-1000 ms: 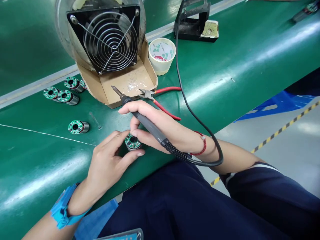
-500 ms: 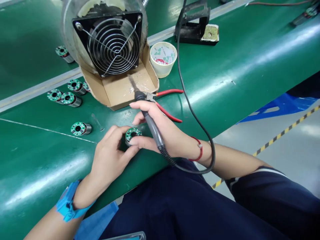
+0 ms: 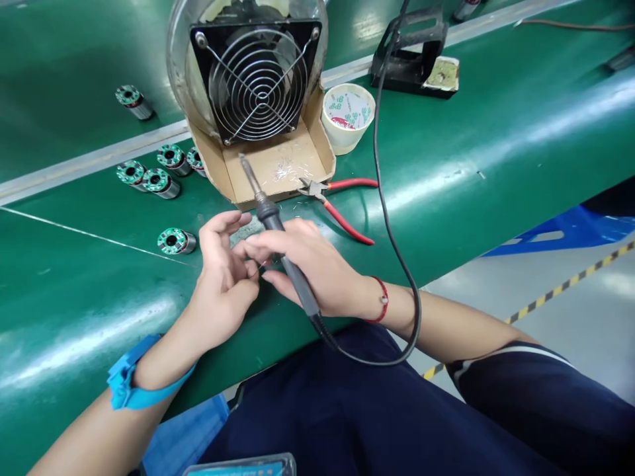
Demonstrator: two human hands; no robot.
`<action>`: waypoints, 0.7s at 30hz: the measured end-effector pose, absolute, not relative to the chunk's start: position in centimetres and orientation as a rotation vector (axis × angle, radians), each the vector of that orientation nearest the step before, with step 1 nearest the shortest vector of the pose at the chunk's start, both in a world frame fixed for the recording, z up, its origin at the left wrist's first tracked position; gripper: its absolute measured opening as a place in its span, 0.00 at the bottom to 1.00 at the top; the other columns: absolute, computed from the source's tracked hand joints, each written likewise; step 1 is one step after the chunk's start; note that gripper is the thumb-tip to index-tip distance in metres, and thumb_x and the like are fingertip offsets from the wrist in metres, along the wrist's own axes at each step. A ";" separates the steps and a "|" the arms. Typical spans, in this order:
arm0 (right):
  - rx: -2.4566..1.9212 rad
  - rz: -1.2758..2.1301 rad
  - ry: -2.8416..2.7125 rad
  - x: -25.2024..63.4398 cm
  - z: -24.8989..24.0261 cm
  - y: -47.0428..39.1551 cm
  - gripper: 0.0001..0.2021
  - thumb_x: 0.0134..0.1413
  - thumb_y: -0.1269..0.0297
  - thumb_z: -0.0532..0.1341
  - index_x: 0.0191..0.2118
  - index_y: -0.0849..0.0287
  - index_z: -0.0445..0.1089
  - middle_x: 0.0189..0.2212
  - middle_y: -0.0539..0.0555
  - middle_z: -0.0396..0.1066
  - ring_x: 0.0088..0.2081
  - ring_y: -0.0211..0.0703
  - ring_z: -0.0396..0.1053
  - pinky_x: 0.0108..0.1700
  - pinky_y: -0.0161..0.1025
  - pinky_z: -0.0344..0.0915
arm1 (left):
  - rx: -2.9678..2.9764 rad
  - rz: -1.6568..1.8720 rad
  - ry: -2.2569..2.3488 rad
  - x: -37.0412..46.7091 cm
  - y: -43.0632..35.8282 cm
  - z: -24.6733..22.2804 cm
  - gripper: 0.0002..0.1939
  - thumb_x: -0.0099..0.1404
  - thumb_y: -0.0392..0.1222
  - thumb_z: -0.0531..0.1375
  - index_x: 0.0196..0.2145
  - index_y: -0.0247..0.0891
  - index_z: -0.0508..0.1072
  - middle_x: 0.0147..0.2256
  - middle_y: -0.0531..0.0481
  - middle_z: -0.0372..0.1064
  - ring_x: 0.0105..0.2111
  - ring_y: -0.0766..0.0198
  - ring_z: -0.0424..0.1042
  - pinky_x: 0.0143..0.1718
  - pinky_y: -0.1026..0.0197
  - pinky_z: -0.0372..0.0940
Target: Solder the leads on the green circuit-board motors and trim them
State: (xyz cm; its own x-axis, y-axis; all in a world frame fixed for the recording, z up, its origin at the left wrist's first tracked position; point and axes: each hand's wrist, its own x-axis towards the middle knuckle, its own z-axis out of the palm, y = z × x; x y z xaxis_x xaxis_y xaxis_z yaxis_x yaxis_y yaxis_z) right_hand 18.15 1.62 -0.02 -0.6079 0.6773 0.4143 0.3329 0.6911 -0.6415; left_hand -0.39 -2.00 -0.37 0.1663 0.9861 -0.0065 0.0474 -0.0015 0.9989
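Held soldering iron (image 3: 300,286) gripped in right hand (image 3: 325,268), with tip angled up before cardboard tray (image 3: 321,142). Held left hand (image 3: 223,284) with fingers partly curled, close beside right fingertips; could not tell whether pinching thin strand (image 3: 261,266) between. Noted red-handled pliers (image 3: 317,190) at tray's front edge, circuit-topped cylinder (image 3: 176,242) on tabletop (image 3: 446,172) just left of left hand.

Single head-worn cam, looking fwd & down, close over green bench (image 3: 446,198), wearer's lap (image 3: 337,403) at btm
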 end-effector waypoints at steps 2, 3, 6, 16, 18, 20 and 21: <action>-0.727 0.686 -2.165 17.7 0.2 1.4 0.12 0.67 0.73 0.58 0.53 0.59 0.67 0.36 0.47 0.76 0.39 0.40 0.70 0.45 0.41 0.65 | 1.508 1.052 1.167 -0.4 -2.2 0.4 0.36 0.58 0.26 0.57 0.61 0.50 0.56 0.61 0.45 0.57 0.39 0.71 0.71 0.31 0.67 0.68; -0.717 0.678 -2.106 17.6 0.3 1.3 0.12 0.66 0.74 0.58 0.53 0.60 0.66 0.34 0.47 0.75 0.38 0.39 0.70 0.45 0.41 0.65 | 1.672 1.026 1.223 -0.5 -2.2 0.8 0.30 0.61 0.27 0.58 0.59 0.48 0.60 0.57 0.46 0.62 0.39 0.70 0.71 0.34 0.66 0.69; -0.803 0.688 -1.934 18.5 0.6 1.5 0.14 0.66 0.73 0.59 0.55 0.60 0.65 0.34 0.48 0.75 0.39 0.39 0.72 0.49 0.41 0.69 | 2.178 0.872 1.397 -1.1 -1.8 1.6 0.07 0.69 0.31 0.60 0.42 0.39 0.69 0.37 0.53 0.69 0.35 0.70 0.69 0.38 0.66 0.65; -0.967 0.697 -1.836 24.0 0.6 -0.3 0.11 0.63 0.68 0.67 0.50 0.57 0.75 0.42 0.54 0.80 0.41 0.42 0.78 0.45 0.41 0.76 | 2.297 0.650 1.520 -1.7 -0.9 0.2 0.05 0.71 0.32 0.58 0.39 0.34 0.75 0.33 0.54 0.73 0.31 0.72 0.69 0.34 0.67 0.62; -0.998 0.761 -1.764 24.3 0.1 -1.0 0.10 0.62 0.68 0.68 0.48 0.58 0.75 0.39 0.53 0.80 0.38 0.41 0.79 0.40 0.39 0.76 | 2.289 0.637 1.546 -1.7 -0.9 0.2 0.06 0.70 0.32 0.58 0.37 0.34 0.75 0.32 0.54 0.72 0.30 0.71 0.68 0.33 0.66 0.61; -0.999 0.788 -1.731 24.4 -0.3 -1.5 0.09 0.61 0.68 0.68 0.47 0.57 0.75 0.38 0.53 0.80 0.36 0.40 0.79 0.37 0.37 0.76 | 2.272 0.621 1.564 -1.6 -0.9 0.2 0.06 0.70 0.33 0.58 0.36 0.34 0.75 0.31 0.54 0.72 0.29 0.71 0.68 0.32 0.65 0.61; -1.000 0.793 -1.727 24.5 -0.4 -1.6 0.09 0.61 0.68 0.68 0.47 0.57 0.75 0.37 0.52 0.79 0.35 0.39 0.79 0.36 0.36 0.75 | 2.266 0.616 1.570 -1.6 -0.9 0.3 0.06 0.69 0.33 0.58 0.36 0.34 0.75 0.31 0.54 0.72 0.28 0.71 0.68 0.32 0.65 0.60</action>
State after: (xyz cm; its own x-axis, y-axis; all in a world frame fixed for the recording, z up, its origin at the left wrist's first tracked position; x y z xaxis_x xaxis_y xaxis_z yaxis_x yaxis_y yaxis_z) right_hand 24.45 -1.64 -0.38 -0.2105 0.8884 0.4081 0.2695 0.4540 -0.8493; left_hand -1.62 -0.92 0.27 0.3049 0.9374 0.1680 0.8013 -0.3479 0.4867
